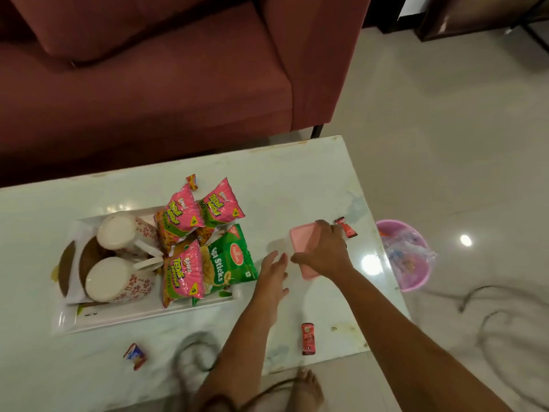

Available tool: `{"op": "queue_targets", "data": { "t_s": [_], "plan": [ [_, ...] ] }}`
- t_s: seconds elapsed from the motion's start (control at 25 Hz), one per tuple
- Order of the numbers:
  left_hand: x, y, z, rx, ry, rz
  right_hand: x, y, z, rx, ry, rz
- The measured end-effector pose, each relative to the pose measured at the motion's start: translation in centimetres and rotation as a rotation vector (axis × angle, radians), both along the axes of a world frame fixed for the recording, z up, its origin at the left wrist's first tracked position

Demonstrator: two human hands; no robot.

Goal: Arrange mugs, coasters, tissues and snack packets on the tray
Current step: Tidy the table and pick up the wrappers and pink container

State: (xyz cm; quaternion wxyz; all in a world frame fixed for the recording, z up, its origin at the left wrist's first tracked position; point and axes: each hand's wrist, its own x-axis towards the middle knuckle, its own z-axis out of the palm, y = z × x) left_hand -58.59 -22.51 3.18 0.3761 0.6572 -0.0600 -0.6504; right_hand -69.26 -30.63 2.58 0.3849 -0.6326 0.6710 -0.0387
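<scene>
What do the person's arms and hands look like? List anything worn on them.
Both forearms are bare as far as the view shows: no sleeves, watch or bracelet. The left hand has no gloves and no ring that I can make out. The right hand is also ungloved, and a thin ring seems to sit on one of its fingers. No markings show.

A maroon upholstered sofa (154, 84) stands beyond the far edge of the white marble table (297, 179). A pink plastic bucket (413, 275) sits on the glossy floor off its right edge.
</scene>
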Motion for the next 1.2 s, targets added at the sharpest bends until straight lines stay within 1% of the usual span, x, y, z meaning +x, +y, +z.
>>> {"op": "queue_targets", "data": {
  "t_s": [0.12, 0.16, 0.28, 0.4, 0.48, 0.56, 0.68, 0.76, 0.88, 0.96, 1.04, 1.12, 1.16, 1.2],
  "plan": [
    [-0.4, -1.5, 1.1, -0.035, 0.094, 0.023, -0.4, -0.3, 1.9, 0.028, -0.214, -0.026],
    [-0.5, -1.8, 1.5, -0.046, 0.109, 0.022, -0.4, -0.4, 2.5, 0.027, -0.256, -0.026],
    [-0.6, -2.4, 2.3, -0.120, 0.150, 0.031, -0.5, -0.2, 3.6, 0.015, -0.285, -0.017],
    [-0.4, -2.9, 2.1, -0.209, 0.099, 0.002, -0.6, -0.2, 4.1, 0.085, -0.381, -0.075],
    [-0.2, -3.3, 1.9, -0.207, 0.075, -0.005, -0.8, -0.5, 4.0, 0.130, -0.434, -0.081],
    [0.3, -3.5, 1.7, -0.195, 0.071, 0.018, -0.9, -0.6, 3.8, 0.188, -0.564, -0.123],
    [1.1, -3.6, 1.6, -0.155, 0.102, 0.076, -1.6, -0.8, 3.2, 0.315, -0.855, -0.263],
    [1.4, -3.9, 1.7, -0.097, 0.072, 0.118, -2.7, -1.0, 2.5, 0.423, -1.054, -0.394],
    [1.0, -4.2, 0.8, -0.035, 0.013, 0.159, -5.2, -1.1, 0.2, 0.528, -1.197, -0.675],
    [0.5, -3.9, -0.2, 0.010, -0.035, 0.200, -6.5, -0.3, -1.5, 0.550, -1.195, -0.816],
    [-0.2, -3.2, -1.7, 0.061, -0.139, 0.219, -7.0, 1.2, -3.1, 0.529, -1.080, -0.872],
    [-1.0, -2.3, -3.1, 0.089, -0.255, 0.206, -7.3, 2.5, -4.4, 0.461, -0.920, -0.810],
    [-1.3, -1.9, -3.8, 0.088, -0.307, 0.186, -7.3, 3.0, -4.9, 0.424, -0.809, -0.752],
    [-1.5, -1.5, -4.4, 0.080, -0.364, 0.151, -7.2, 3.3, -5.3, 0.385, -0.659, -0.704]
  ]
}}
